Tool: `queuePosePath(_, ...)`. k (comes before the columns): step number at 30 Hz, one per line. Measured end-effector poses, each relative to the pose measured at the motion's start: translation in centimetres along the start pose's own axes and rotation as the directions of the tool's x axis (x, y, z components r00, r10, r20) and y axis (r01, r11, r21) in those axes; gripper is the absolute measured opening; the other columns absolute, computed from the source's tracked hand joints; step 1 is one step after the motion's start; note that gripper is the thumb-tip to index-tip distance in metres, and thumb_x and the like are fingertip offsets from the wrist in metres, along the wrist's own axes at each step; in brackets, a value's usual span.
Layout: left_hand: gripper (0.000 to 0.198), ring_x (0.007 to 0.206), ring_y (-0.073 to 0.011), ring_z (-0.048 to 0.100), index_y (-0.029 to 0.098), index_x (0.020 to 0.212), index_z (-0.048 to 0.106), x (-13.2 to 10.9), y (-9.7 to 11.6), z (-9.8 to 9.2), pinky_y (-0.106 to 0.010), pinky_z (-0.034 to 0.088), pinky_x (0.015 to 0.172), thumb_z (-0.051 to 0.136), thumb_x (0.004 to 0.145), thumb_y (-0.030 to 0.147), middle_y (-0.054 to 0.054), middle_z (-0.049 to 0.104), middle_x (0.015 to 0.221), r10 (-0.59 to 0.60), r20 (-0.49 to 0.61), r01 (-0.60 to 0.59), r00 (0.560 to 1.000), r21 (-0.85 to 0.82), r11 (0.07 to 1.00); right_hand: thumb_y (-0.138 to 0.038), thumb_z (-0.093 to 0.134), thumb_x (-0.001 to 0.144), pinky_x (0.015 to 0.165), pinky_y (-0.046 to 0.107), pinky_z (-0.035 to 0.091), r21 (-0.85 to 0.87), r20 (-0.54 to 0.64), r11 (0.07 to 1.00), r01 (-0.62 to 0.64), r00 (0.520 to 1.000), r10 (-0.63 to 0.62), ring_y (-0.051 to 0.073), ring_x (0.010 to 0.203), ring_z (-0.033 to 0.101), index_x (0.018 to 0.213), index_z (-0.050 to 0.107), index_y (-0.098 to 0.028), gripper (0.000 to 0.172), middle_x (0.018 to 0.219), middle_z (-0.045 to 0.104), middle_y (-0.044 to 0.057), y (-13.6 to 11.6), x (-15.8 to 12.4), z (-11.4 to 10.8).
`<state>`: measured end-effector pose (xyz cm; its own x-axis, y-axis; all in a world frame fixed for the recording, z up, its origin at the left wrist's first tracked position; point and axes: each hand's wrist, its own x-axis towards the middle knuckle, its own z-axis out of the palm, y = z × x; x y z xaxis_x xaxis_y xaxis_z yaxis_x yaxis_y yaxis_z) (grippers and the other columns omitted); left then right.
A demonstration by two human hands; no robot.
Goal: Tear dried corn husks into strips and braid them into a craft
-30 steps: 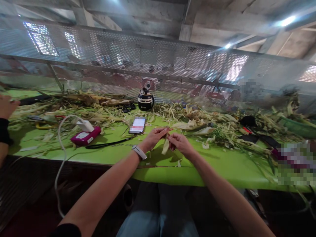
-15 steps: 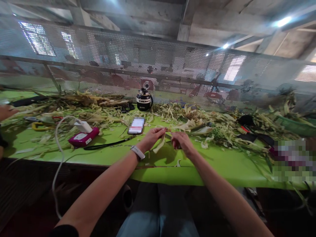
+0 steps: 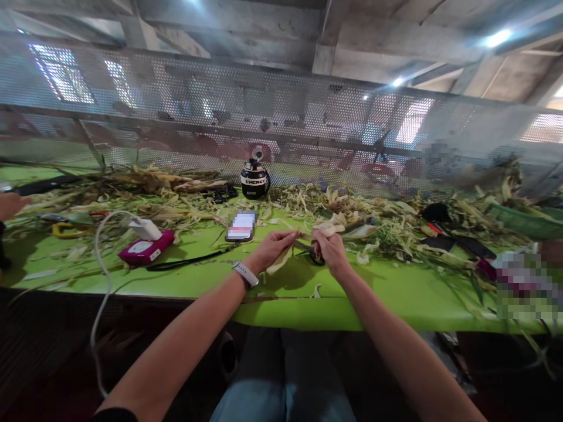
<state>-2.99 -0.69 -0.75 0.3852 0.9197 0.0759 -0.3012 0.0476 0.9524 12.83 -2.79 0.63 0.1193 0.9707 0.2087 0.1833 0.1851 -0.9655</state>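
Observation:
My left hand (image 3: 277,246), with a white band on the wrist, is closed in a pinch over the green table (image 3: 272,310). From its fingers hangs a pale yellow-green husk strip (image 3: 280,263). Just to the right, my right hand (image 3: 332,251) is wrapped around a pair of scissors (image 3: 317,258). Their dark handle shows below the fingers, and the blades point left toward the pinched strip. My fingers partly hide the scissors and the strip's upper end.
Beyond my hands lie a phone (image 3: 241,226) and heaps of husk scraps (image 3: 303,199). A black jug (image 3: 255,180) stands farther back. A magenta power bank (image 3: 147,248) with a white cable is on the left. Another person's hand (image 3: 14,205) shows at the left edge; a green basket (image 3: 519,220) is right.
My right hand has turned and shifted slightly, so more of the scissors' handle shows. The left hand keeps its pinch on the strip and has moved a little. The view has shifted slightly.

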Motion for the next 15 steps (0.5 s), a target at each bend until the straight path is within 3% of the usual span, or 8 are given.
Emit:
queuePosePath(5, 0.031, 0.062, -0.0093, 0.055, 0.017, 0.074, 0.075, 0.3, 0.2, -0.1, -0.021, 0.042, 0.060, 0.083, 0.053, 0.038, -0.002, 0.070, 0.071, 0.032, -0.038, -0.036, 0.999, -0.117, 0.993, -0.043, 0.056, 0.069, 0.032, 0.020, 0.027, 0.098, 0.024, 0.993, -0.065, 0.998, 0.063, 0.006, 0.028, 0.032, 0.048, 0.044, -0.020, 0.034, 0.032, 0.040, -0.006, 0.1, -0.2, 0.0)
queuePosePath(11, 0.023, 0.059, -0.0082, 0.054, 0.014, 0.070, 0.074, 0.4, 0.2, -0.2, -0.022, 0.043, 0.060, 0.082, 0.057, 0.032, -0.002, 0.067, 0.066, 0.004, -0.076, -0.017, 0.997, -0.178, 0.984, -0.043, 0.055, 0.069, 0.034, 0.021, 0.028, 0.099, 0.027, 0.995, -0.033, 0.999, 0.030, 0.006, 0.030, 0.032, 0.047, 0.042, -0.020, 0.033, 0.033, 0.039, -0.006, 0.4, -0.2, -0.1)
queuePosePath(13, 0.025, 0.057, -0.0076, 0.052, 0.014, 0.070, 0.074, 0.3, 0.3, -0.1, -0.021, 0.041, 0.057, 0.082, 0.056, 0.033, -0.001, 0.066, 0.064, 0.013, -0.070, -0.023, 0.997, -0.148, 0.989, -0.038, 0.059, 0.066, 0.039, 0.022, 0.034, 0.077, -0.037, 0.995, -0.070, 0.997, 0.073, 0.008, 0.035, 0.039, 0.054, 0.046, -0.020, 0.025, 0.039, 0.044, -0.005, 0.8, 0.3, -0.5)
queuePosePath(15, 0.028, 0.055, -0.0069, 0.049, 0.014, 0.071, 0.074, 0.1, 0.3, 0.0, -0.021, 0.037, 0.053, 0.083, 0.054, 0.035, -0.001, 0.064, 0.062, 0.020, -0.046, -0.024, 0.999, -0.101, 0.995, -0.031, 0.065, 0.059, 0.051, 0.024, 0.044, 0.045, -0.213, 0.997, -0.059, 0.975, 0.068, 0.012, 0.050, 0.052, 0.065, 0.052, -0.019, 0.018, 0.054, 0.055, -0.003, 1.0, 1.1, -1.3)
